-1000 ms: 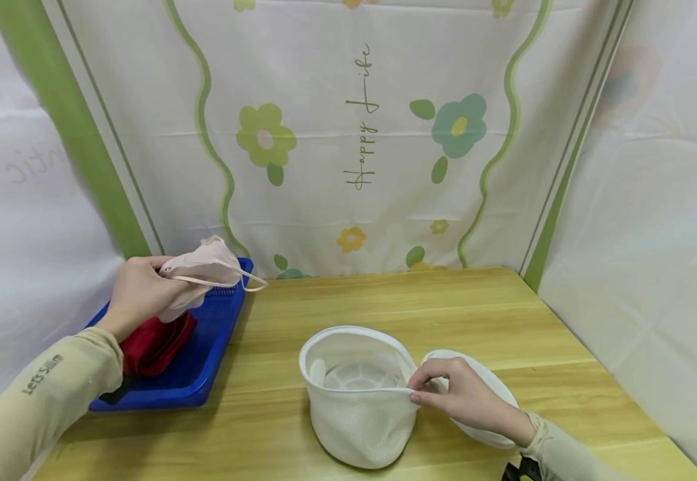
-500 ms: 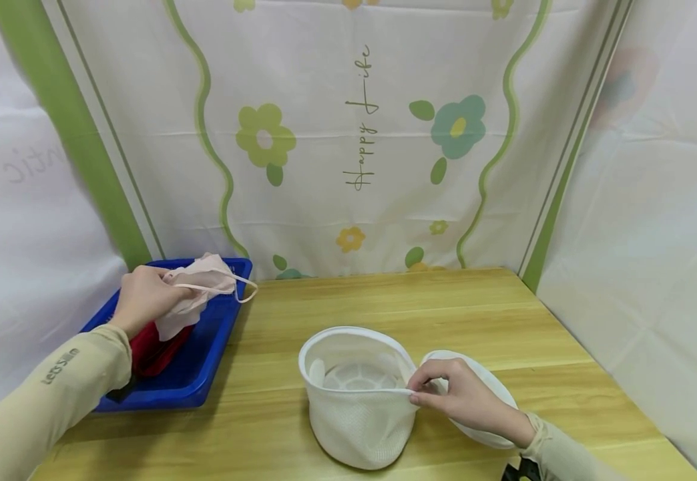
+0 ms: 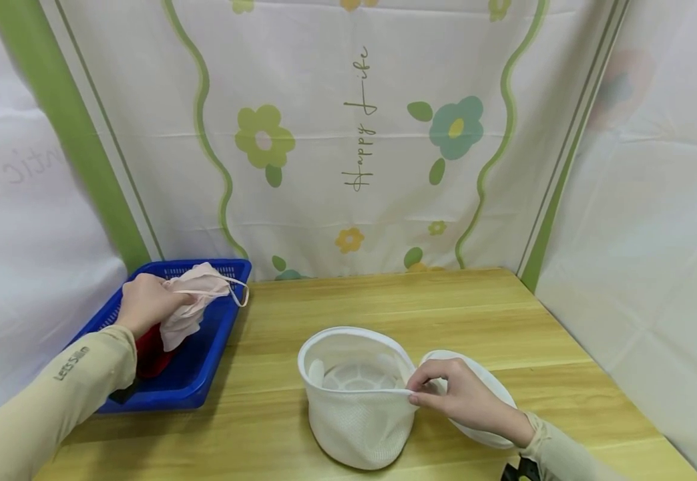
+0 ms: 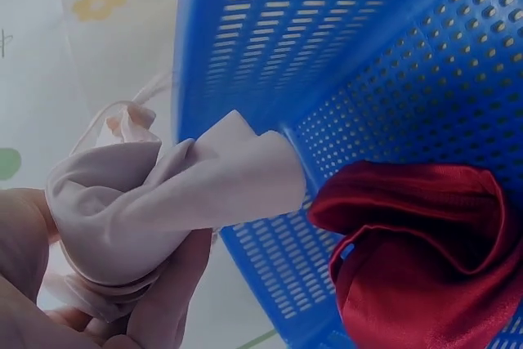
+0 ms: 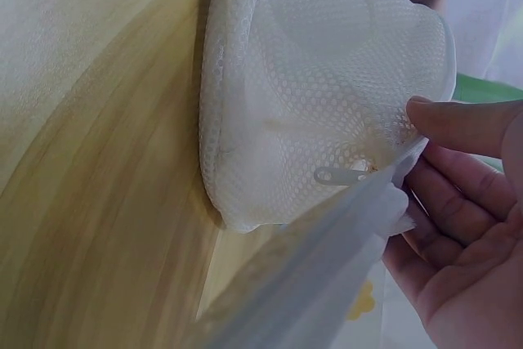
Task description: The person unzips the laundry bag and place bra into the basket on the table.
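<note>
My left hand [image 3: 151,304] grips a pale pink garment with thin straps [image 3: 197,294] above the blue basket's near-left part. In the left wrist view the garment [image 4: 176,198] is bunched and smooth, one end sticking out past the fingers. A white round mesh laundry bag [image 3: 360,424] stands upright on the table, its top uncovered. The right hand [image 3: 465,397] pinches the bag's rim at the right between thumb and fingers. Its flap lid [image 3: 493,381] lies folded back, partly behind that hand. A zipper pull [image 5: 339,176] hangs near the rim in the right wrist view.
The blue plastic basket [image 3: 195,394] with slotted walls sits at the table's left. Folded red satin cloth [image 4: 433,259] lies in it, partly hidden by the left arm in the head view. White printed curtains [image 3: 360,133] surround the wooden table [image 3: 324,300].
The left hand has lowered the pink garment toward the basket, and the garment's loose end now hangs further down. The right hand has stayed at the bag's rim.
</note>
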Action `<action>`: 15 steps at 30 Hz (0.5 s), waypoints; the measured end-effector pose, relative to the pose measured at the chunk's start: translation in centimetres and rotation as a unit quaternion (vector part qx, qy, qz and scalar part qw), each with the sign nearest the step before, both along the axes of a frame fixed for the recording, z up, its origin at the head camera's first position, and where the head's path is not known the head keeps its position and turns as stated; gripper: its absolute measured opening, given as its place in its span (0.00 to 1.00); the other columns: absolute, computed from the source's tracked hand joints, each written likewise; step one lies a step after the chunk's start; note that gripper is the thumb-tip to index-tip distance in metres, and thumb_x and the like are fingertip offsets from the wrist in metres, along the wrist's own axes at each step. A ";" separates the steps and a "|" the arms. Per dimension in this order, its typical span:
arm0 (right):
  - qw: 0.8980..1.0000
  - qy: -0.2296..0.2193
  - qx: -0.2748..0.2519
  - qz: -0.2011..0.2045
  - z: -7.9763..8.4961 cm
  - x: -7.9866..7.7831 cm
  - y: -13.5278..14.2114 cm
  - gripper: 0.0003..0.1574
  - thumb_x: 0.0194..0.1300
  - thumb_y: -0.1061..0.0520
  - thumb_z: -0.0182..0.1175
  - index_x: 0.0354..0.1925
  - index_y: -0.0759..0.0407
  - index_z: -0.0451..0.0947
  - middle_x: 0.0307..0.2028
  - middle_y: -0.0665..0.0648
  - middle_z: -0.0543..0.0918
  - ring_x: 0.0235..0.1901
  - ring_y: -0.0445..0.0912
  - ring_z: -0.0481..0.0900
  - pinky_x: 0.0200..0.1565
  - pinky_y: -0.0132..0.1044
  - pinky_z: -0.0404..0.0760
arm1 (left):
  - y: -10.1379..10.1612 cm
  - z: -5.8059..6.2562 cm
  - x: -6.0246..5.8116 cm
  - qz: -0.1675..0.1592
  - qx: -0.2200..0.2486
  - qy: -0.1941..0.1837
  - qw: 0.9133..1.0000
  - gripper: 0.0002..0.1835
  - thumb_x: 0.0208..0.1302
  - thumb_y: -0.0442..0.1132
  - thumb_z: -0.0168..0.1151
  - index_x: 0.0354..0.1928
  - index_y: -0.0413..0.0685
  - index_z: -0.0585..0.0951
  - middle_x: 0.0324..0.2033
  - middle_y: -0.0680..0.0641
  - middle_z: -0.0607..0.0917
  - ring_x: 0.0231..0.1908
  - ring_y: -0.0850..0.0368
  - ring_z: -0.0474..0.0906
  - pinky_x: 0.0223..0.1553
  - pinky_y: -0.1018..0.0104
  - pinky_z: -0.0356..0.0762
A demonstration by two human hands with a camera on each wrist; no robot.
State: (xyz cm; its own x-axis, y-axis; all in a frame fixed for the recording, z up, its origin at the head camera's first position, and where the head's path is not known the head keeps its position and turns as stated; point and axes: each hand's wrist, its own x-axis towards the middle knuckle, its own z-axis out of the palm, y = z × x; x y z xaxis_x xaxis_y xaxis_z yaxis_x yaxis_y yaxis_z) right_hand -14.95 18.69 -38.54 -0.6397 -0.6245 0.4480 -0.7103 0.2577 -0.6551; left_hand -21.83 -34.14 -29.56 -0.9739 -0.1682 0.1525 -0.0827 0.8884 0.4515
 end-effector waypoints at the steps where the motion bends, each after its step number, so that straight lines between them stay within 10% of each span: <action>1: 1.000 0.001 0.000 0.001 0.0 0.0 0.0 0.06 0.60 0.60 0.70 0.35 0.50 0.85 0.32 0.43 0.83 0.31 0.40 0.79 0.33 0.39 0.81 | -0.2 0.0 -0.1 0.001 0.002 -0.006 1.000 0.27 0.52 0.53 0.72 0.14 0.49 0.65 0.17 0.48 0.71 0.31 0.39 0.72 0.33 0.52 0.68; 7: 1.000 -0.002 0.001 0.003 -0.1 -0.1 0.0 0.06 0.60 0.60 0.70 0.35 0.50 0.85 0.32 0.43 0.83 0.31 0.40 0.79 0.33 0.39 0.81 | -0.9 0.0 -0.4 0.003 -0.002 -0.039 0.999 0.22 0.55 0.51 0.69 0.25 0.36 0.77 0.29 0.32 0.81 0.40 0.29 0.73 0.46 0.36 0.67; 15: 1.000 0.003 0.004 -0.003 -0.1 0.0 0.0 0.06 0.60 0.59 0.70 0.35 0.48 0.84 0.32 0.43 0.83 0.32 0.40 0.80 0.34 0.39 0.81 | -1.6 -0.5 -0.2 0.029 0.011 -0.067 0.997 0.23 0.52 0.48 0.70 0.28 0.33 0.74 0.27 0.34 0.78 0.35 0.32 0.72 0.30 0.49 0.76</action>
